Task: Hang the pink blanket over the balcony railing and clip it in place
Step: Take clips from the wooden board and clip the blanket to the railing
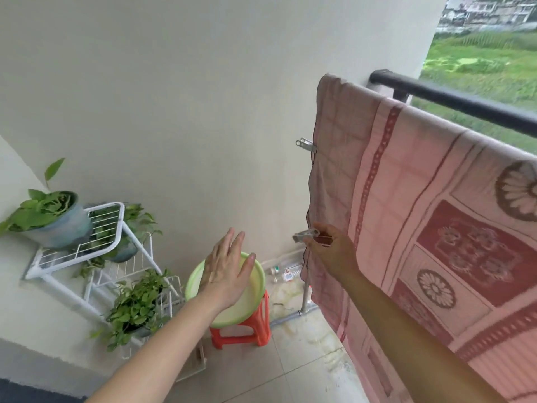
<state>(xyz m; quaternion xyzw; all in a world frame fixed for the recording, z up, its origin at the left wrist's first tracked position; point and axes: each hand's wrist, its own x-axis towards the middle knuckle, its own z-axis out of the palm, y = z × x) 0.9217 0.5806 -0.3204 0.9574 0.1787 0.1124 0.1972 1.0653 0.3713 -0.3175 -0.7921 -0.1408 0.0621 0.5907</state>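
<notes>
The pink patterned blanket (pixel 421 199) hangs draped over the black balcony railing (pixel 453 100), filling the right side of the view. A metal clip (pixel 305 145) is fastened on the blanket's left edge, partway down. Lower on that same edge, my right hand (pixel 331 248) pinches a second metal clip (pixel 305 235) against the hem. My left hand (pixel 226 269) hovers open, fingers spread, to the left of the blanket and touching nothing.
A green basin (pixel 255 269) rests on a red plastic stool (pixel 247 330) below my left hand. A white wire rack (pixel 96 251) with potted plants (pixel 49 216) stands at the left wall. Small bottles (pixel 283 273) lie on the tiled floor by the wall.
</notes>
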